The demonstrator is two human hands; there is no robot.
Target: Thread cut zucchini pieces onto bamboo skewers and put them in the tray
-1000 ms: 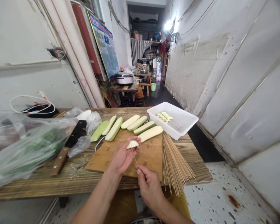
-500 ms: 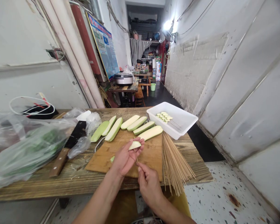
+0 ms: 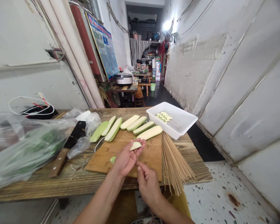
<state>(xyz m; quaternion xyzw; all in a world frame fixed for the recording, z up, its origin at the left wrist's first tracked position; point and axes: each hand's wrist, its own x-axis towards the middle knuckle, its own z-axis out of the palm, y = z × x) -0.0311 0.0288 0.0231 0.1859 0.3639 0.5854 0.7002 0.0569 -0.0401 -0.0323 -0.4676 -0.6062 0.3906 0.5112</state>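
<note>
Over the cutting board (image 3: pixel 146 155), my left hand (image 3: pixel 127 158) is palm up, its fingers curled round a pale slice of green-skinned squash (image 3: pixel 135 145). A thin wooden skewer (image 3: pixel 136 157) runs from that slice down to my right hand (image 3: pixel 149 183), which pinches it between thumb and fingers. The skewer's tip is hidden by the slice and my left hand. Several long squash pieces (image 3: pixel 150 133) lie along the board's far edge. Beyond my left wrist, a small green scrap (image 3: pixel 112 159) rests on the board.
A fan of skewers (image 3: pixel 177 165) lies right of the board. Behind it, a white plastic tray (image 3: pixel 186 123) holds skewered slices (image 3: pixel 163 117). On the left are a cleaver (image 3: pixel 60 160) and plastic bags of greens (image 3: pixel 37 149). Far back, a person (image 3: pixel 138 66) sits at a table.
Both hands keep nearly the same place and grip. The slice and my left fingers have shifted very slightly to the right.
</note>
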